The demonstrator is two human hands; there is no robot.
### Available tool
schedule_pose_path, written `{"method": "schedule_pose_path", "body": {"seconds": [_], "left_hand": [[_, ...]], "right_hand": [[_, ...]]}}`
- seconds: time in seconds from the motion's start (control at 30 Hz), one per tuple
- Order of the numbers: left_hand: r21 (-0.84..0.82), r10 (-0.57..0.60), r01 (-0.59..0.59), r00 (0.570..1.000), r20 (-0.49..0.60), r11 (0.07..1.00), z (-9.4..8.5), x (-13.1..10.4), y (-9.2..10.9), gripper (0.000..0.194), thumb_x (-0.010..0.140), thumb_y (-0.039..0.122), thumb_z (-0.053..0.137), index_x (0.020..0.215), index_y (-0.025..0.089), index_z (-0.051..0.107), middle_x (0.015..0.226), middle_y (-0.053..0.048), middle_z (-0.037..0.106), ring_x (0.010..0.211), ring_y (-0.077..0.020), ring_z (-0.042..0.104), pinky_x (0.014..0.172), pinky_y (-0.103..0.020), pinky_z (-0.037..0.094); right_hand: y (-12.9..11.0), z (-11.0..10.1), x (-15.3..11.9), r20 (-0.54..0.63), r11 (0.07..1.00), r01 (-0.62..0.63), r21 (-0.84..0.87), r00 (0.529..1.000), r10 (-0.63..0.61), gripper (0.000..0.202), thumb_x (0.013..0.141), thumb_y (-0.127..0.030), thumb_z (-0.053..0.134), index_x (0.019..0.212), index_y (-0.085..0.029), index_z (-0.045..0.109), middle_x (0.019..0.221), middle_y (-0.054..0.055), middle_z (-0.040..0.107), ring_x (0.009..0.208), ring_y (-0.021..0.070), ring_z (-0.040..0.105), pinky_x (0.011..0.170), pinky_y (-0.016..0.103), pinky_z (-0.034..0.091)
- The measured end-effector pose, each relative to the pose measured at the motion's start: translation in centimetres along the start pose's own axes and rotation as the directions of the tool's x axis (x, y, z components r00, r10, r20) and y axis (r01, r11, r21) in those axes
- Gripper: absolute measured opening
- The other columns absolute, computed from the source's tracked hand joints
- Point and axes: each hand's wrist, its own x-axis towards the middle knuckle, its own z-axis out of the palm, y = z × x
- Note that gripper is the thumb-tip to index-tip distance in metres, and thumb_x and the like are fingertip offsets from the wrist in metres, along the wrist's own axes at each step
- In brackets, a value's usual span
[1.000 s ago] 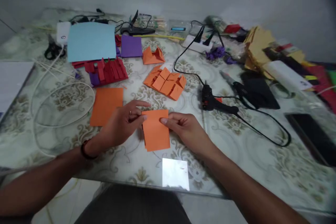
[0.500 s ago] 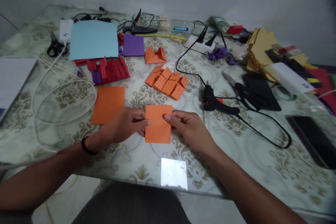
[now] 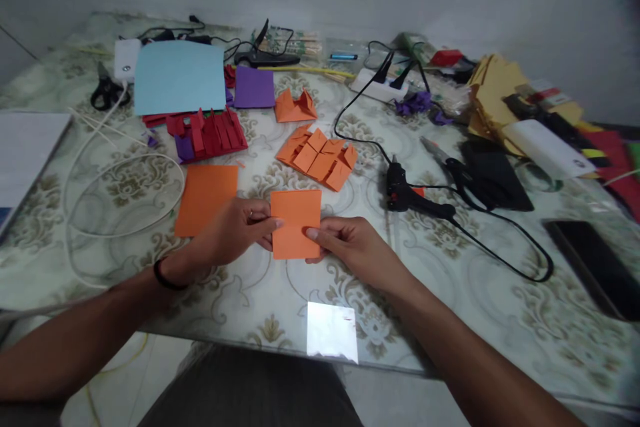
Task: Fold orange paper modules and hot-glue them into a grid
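Note:
A small orange paper square [image 3: 296, 213] is held up between both hands, with a faint crease across its middle. My left hand [image 3: 240, 230] pinches its left edge, thumb on the front and fingers behind. On its right edge my right hand [image 3: 350, 243] has the same kind of grip, lower down. Behind my left wrist lies a flat orange sheet [image 3: 207, 193]. Folded orange pieces [image 3: 318, 157] rest beyond the held paper, with one more folded orange piece [image 3: 295, 107] behind them.
A black glue gun [image 3: 413, 197] and scissors [image 3: 470, 180] lie at right, near a phone [image 3: 595, 267]. Red folded strips [image 3: 213, 133], a light blue sheet [image 3: 180, 80] and a purple square [image 3: 254, 87] sit at back left. A white cable [image 3: 67, 213] loops at left.
Both hands have shifted the orange square slightly up and to the left. The fingertips of my right hand now show below its lower right corner.

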Motion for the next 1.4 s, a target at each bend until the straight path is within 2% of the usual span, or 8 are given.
{"method": "schedule_pose_path", "body": {"seconds": [0.13, 0.33, 0.53, 0.73, 0.93, 1.07, 1.23, 1.4], "left_hand": [[-0.028, -0.017, 0.018, 1.000, 0.014, 0.999, -0.04, 0.13, -0.02, 0.034, 0.074, 0.039, 0.090, 0.074, 0.014, 0.067, 0.069, -0.002, 0.077, 0.066, -0.0195, 0.079, 0.062, -0.025, 0.067], [-0.089, -0.106, 0.124, 0.976, 0.188, 0.988, 0.08, 0.20, -0.55, 0.039, 0.076, 0.034, 0.089, 0.103, 0.011, 0.074, 0.095, -0.012, 0.084, 0.074, -0.0212, 0.082, 0.066, -0.026, 0.068], [-0.092, -0.073, 0.088, 0.986, 0.150, 0.992, -0.32, 0.23, -0.20, 0.032, 0.077, 0.034, 0.090, 0.092, 0.011, 0.074, 0.088, -0.011, 0.084, 0.074, -0.0230, 0.083, 0.072, -0.029, 0.070], [-0.068, -0.074, 0.086, 0.983, 0.167, 0.994, -0.52, 0.25, 0.05, 0.036, 0.080, 0.036, 0.087, 0.102, 0.011, 0.075, 0.096, -0.013, 0.084, 0.075, -0.0235, 0.083, 0.071, -0.030, 0.070], [-0.047, -0.070, 0.082, 0.973, 0.222, 0.996, -0.34, -0.04, 0.23, 0.040, 0.081, 0.036, 0.086, 0.109, 0.011, 0.073, 0.093, -0.012, 0.083, 0.072, -0.0218, 0.082, 0.066, -0.026, 0.067], [0.005, -0.070, 0.070, 0.977, 0.201, 0.998, -0.18, -0.08, 0.38, 0.036, 0.084, 0.042, 0.083, 0.098, 0.011, 0.073, 0.081, -0.009, 0.081, 0.067, -0.0201, 0.080, 0.062, -0.026, 0.067], [0.065, 0.035, -0.040, 0.996, 0.087, 0.997, -0.34, 0.22, 0.32, 0.035, 0.083, 0.046, 0.083, 0.086, 0.014, 0.071, 0.079, -0.006, 0.080, 0.067, -0.0177, 0.077, 0.061, -0.024, 0.066], [0.175, 0.044, -0.063, 0.993, 0.111, 0.982, -0.27, -0.13, 0.09, 0.032, 0.089, 0.046, 0.074, 0.086, 0.015, 0.070, 0.079, -0.005, 0.077, 0.068, -0.0195, 0.077, 0.062, -0.027, 0.064]], "right_hand": [[0.04, 0.05, 0.09, -0.037, 1.000, -0.022, 0.006, 0.999, 0.022, 0.052, 0.076, -0.069, 0.081, 0.081, -0.018, 0.077, 0.077, 0.003, 0.075, 0.066, 0.0194, 0.077, 0.059, 0.027, 0.054], [-0.38, -0.01, -0.11, -0.077, 1.000, 0.019, 0.022, 0.997, -0.018, 0.053, 0.076, -0.070, 0.082, 0.084, -0.018, 0.076, 0.078, 0.004, 0.077, 0.063, 0.0187, 0.077, 0.059, 0.027, 0.057], [-0.32, -0.26, -0.45, 0.068, 0.999, 0.020, -0.049, 0.998, -0.017, 0.053, 0.091, -0.067, 0.070, 0.072, -0.018, 0.071, 0.067, 0.005, 0.075, 0.054, 0.0124, 0.065, 0.051, 0.024, 0.048], [-0.17, -0.26, -0.63, 0.069, 0.992, 0.025, -0.120, 0.997, -0.017, 0.053, 0.094, -0.065, 0.066, 0.070, -0.019, 0.064, 0.055, 0.000, 0.066, 0.042, 0.0095, 0.052, 0.046, 0.024, 0.040], [-0.25, -0.14, -0.37, 0.020, 0.989, 0.128, -0.069, 0.992, -0.127, 0.044, 0.095, -0.061, 0.068, 0.085, -0.018, 0.068, 0.071, 0.002, 0.071, 0.062, 0.0140, 0.066, 0.061, 0.027, 0.051], [0.06, -0.36, -0.15, 0.014, 0.995, 0.095, 0.011, 0.995, -0.095, 0.045, 0.091, -0.062, 0.072, 0.090, -0.018, 0.068, 0.071, 0.002, 0.072, 0.064, 0.0164, 0.070, 0.065, 0.029, 0.056], [-0.10, -0.38, -0.28, 0.083, 0.999, 0.033, -0.016, 0.996, -0.032, 0.046, 0.090, -0.063, 0.072, 0.084, -0.018, 0.065, 0.067, 0.001, 0.070, 0.061, 0.0159, 0.068, 0.062, 0.028, 0.052], [-0.59, -0.01, -0.44, 0.006, 0.992, 0.122, -0.034, 0.992, -0.122, 0.046, 0.091, -0.064, 0.069, 0.081, -0.019, 0.064, 0.071, -0.001, 0.062, 0.064, 0.0132, 0.056, 0.062, 0.027, 0.045]]}}
